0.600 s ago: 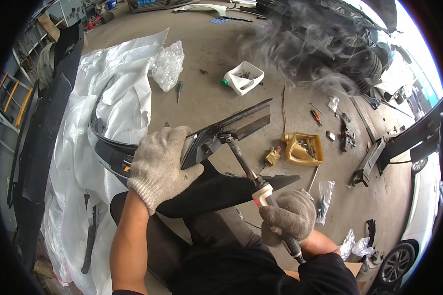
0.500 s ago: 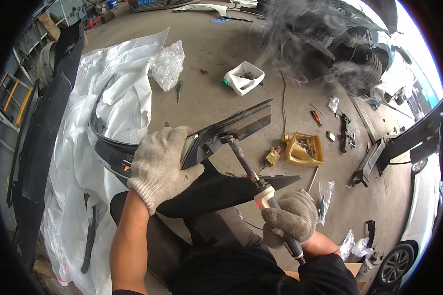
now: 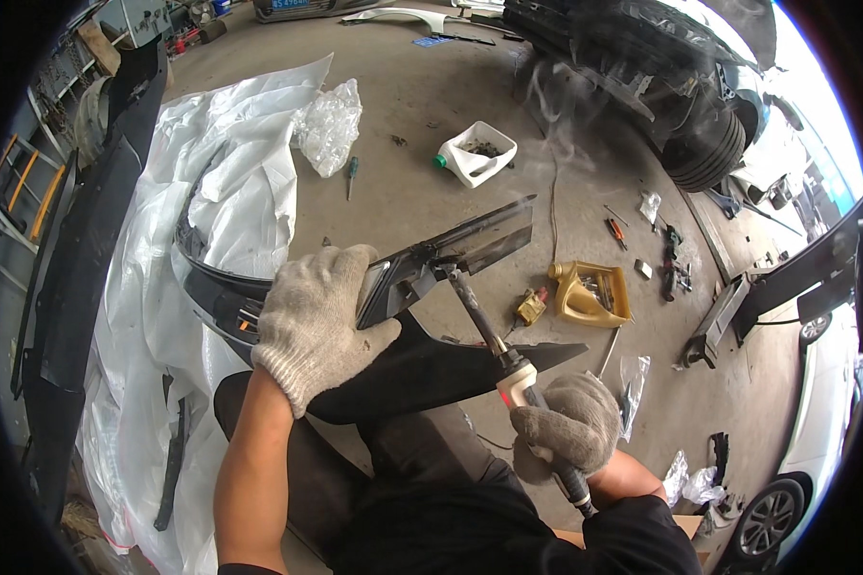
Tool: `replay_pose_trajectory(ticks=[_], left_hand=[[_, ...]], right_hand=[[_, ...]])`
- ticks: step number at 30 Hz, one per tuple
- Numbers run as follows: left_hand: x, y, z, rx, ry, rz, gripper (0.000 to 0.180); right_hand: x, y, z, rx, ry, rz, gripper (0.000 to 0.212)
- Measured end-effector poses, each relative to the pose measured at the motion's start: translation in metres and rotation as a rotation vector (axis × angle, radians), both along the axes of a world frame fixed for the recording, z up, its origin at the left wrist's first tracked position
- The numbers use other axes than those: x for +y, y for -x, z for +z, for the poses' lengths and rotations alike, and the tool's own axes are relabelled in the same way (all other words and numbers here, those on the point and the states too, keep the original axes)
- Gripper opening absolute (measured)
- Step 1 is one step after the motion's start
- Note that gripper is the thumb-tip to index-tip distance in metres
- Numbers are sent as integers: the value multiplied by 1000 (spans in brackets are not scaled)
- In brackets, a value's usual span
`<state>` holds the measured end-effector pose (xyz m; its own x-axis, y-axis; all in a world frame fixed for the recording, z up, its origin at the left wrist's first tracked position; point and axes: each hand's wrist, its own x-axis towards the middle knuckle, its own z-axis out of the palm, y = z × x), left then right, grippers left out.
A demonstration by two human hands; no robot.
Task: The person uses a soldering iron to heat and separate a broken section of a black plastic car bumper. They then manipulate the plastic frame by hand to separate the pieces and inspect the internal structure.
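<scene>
My left hand (image 3: 318,321), in a grey knit glove, grips the edge of a black plastic car bumper (image 3: 223,305) lying across my lap. Its thumb sticks out to the right over the part; the fingertips are hidden behind it. In my gloved right hand (image 3: 569,427) is a soldering iron (image 3: 524,380), held by its dark-and-white handle. The iron's metal shaft slants up and away to the left. Its tip touches or nearly touches the bumper's upper right end, beside a narrow bracket-like section (image 3: 494,235).
A yellow cut-open jug (image 3: 566,309) with small hardware stands right of the bumper. Beyond it are a white cut jug (image 3: 489,177), screwdrivers (image 3: 352,178) and loose tools. White wrapping sheet (image 3: 135,383) lies left. A partly stripped car (image 3: 681,105) stands far right, a white car (image 3: 824,393) at right.
The smoke at the upper right has thinned, so the car's wheel shows more clearly. Both hands and the iron have stayed almost where they were.
</scene>
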<state>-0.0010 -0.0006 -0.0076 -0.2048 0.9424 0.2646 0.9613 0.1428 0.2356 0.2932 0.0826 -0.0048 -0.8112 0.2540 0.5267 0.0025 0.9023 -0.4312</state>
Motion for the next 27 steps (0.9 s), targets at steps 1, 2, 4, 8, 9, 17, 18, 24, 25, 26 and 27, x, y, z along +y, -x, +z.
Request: replay_pose_trajectory(ticks=[1, 2, 4, 8, 9, 17, 18, 24, 25, 26, 27], left_hand=[[0, 0, 1, 1, 5, 1, 69], [0, 0, 2, 2, 9, 1, 69], [0, -1, 3, -4, 11, 4, 68], [0, -3, 3, 2, 5, 5, 68], [0, -2, 4, -2, 9, 5, 68], [0, -1, 2, -8, 9, 9, 67], [0, -1, 2, -7, 8, 8, 67], [0, -3, 5, -13, 9, 5, 67], [1, -3, 5, -9, 9, 5, 67], [1, -3, 5, -5, 8, 6, 67], [1, -3, 5, -25, 15, 16, 67]], right_hand=[[-2, -1, -1, 9, -6, 1, 35], [-2, -1, -1, 19, -12, 3, 35], [0, -1, -3, 32, 10, 30, 33], [1, 4, 1, 33, 10, 9, 30], [1, 4, 0, 35, 12, 12, 31], [0, -5, -3, -36, 9, -29, 29], [0, -6, -5, -19, 25, -22, 28], [1, 4, -3, 45, 36, -30, 25], [0, 4, -3, 60, 42, -39, 25], [0, 5, -4, 75, 47, -49, 24], [-1, 5, -2, 59, 57, -50, 24]])
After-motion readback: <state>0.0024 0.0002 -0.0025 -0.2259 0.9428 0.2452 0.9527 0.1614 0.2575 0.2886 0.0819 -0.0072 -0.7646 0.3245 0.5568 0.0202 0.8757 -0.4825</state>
